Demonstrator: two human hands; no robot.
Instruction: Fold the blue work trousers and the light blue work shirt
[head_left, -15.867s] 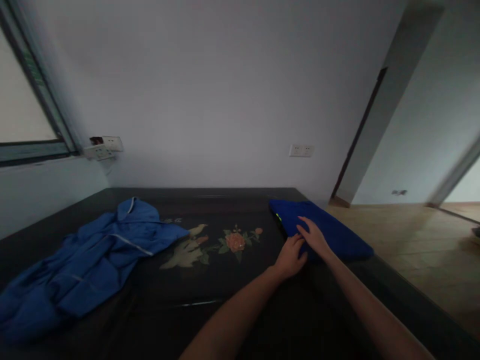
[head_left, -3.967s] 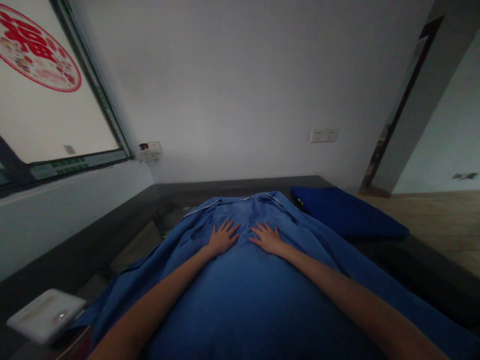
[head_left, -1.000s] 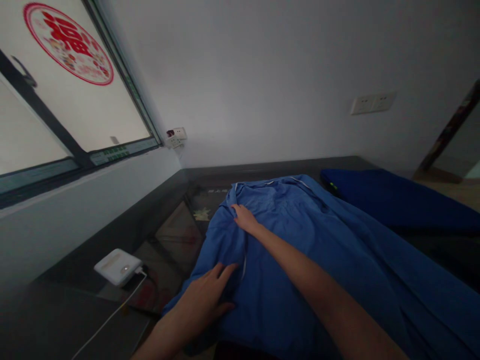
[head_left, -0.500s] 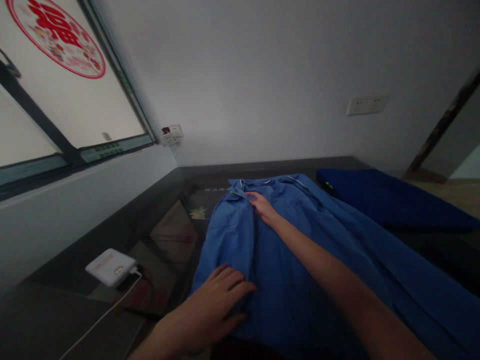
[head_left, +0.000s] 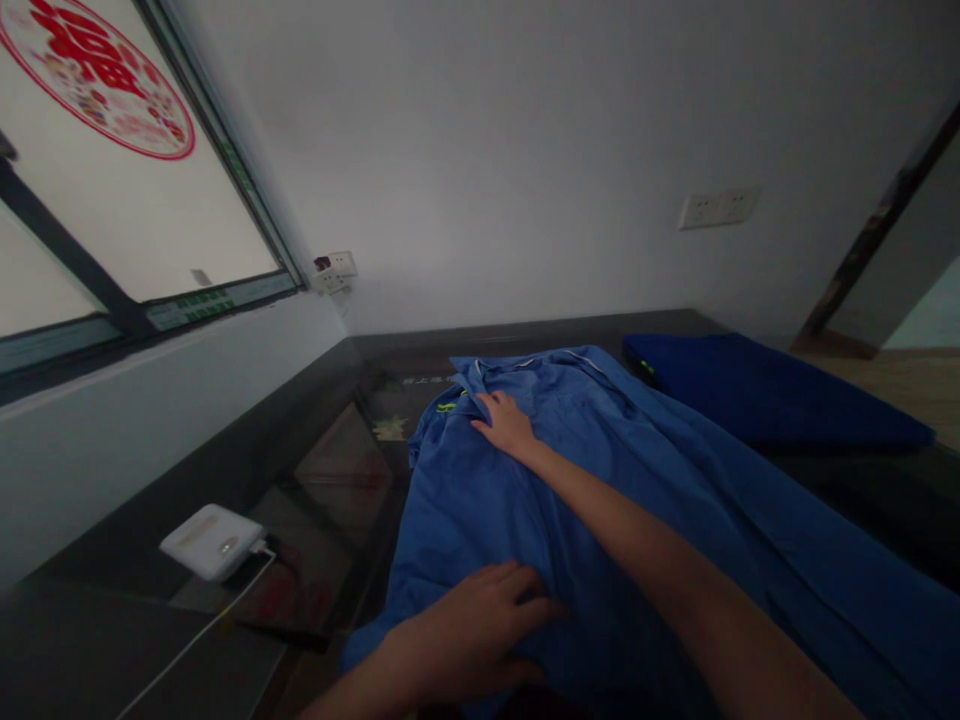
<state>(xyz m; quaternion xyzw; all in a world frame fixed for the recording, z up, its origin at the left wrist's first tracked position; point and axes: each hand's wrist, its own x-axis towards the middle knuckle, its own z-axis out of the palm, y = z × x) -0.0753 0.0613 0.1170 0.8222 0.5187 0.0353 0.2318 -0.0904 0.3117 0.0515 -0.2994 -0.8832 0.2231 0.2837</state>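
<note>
A blue jacket (head_left: 600,480) lies spread on a dark, glossy table, with its collar at the far end and a yellow-green mark near the upper left front. My right hand (head_left: 506,425) rests on the cloth just below the collar, fingers apart and thumb out to the left. Closer to me, my left hand (head_left: 480,625) lies over the lower front of the jacket, its fingers stretched out and the thumb apart. The jacket's nearest edge is dark and partly hidden beneath my left hand and forearm.
A folded dark blue garment (head_left: 757,395) lies at the right. On the left of the table (head_left: 247,440) sits a white device (head_left: 214,540) with a white cable (head_left: 202,630). Wall sockets (head_left: 718,208) and a window (head_left: 150,235) are beyond.
The jacket's left front has spread out flatter, and more of the yellow-green mark shows. My left hand has moved right and slightly nearer; the right hand's fingers have opened on the cloth.
</note>
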